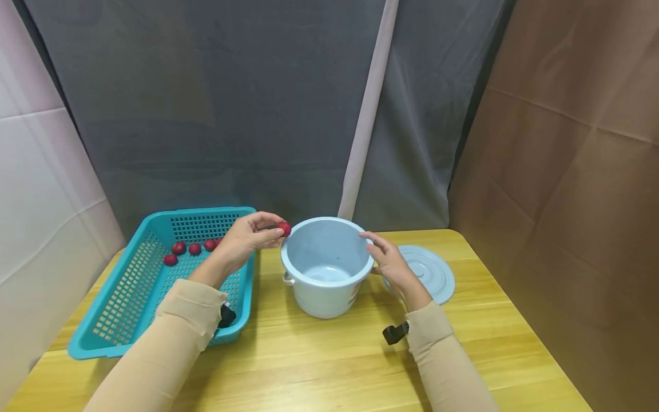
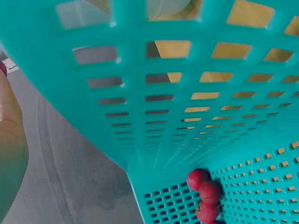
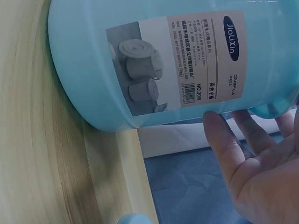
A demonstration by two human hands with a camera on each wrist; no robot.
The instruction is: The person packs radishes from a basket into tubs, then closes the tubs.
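— Hands first: our left hand [image 1: 247, 237] pinches a red fruit [image 1: 285, 229] right at the rim of the pale blue bucket [image 1: 325, 269]; our right hand [image 1: 392, 264] rests straight fingers on the bucket's far side.

— Then we should carry the fruit over the opening before we loosen the pinch, and steady the bucket.

— Beyond the bucket's left side, the teal basket [image 1: 154, 274] holds more red fruits [image 1: 186, 249]; the lid [image 1: 429, 270] lies to its right.

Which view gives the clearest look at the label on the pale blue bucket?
The right wrist view: the label fills the frame on the bucket wall, with its printed text and product photos sharp. The head view shows only a sliver of it, mostly hidden behind the right hand. The left wrist view does not show it.
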